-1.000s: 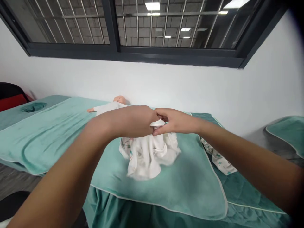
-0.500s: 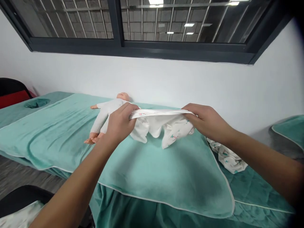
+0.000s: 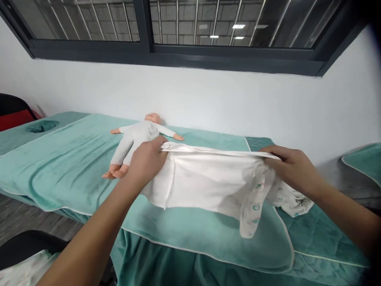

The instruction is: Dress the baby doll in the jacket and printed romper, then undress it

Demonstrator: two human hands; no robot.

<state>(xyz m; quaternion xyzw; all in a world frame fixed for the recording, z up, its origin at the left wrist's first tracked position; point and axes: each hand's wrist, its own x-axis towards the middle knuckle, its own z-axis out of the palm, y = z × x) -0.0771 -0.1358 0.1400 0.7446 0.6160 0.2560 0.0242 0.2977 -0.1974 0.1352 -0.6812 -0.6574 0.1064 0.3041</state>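
Stretched between my two hands is a white baby top (image 3: pixel 205 178) with a small coloured print, its pale inner side showing and a printed sleeve hanging at the right. My left hand (image 3: pixel 150 161) is closed on one end of its upper edge. The other end is pinched by my right hand (image 3: pixel 293 167). Behind my left hand a baby doll (image 3: pixel 141 133) in a white bodysuit lies on its back, arms spread, on a green cover (image 3: pixel 74 159). The garment hangs above the cover, and I cannot tell whether its lower edge touches.
A crumpled printed white cloth (image 3: pixel 293 202) lies at the right, behind my right wrist. Printed fabric (image 3: pixel 26 270) rests on a black chair (image 3: pixel 32 238) at lower left. A white wall (image 3: pixel 208 103) and a barred window (image 3: pixel 190 24) rise behind the bed.
My right hand has moved right and slightly down, away from my left hand. The top now hangs wider and lower, opened out from its bunched shape. More of the doll shows.
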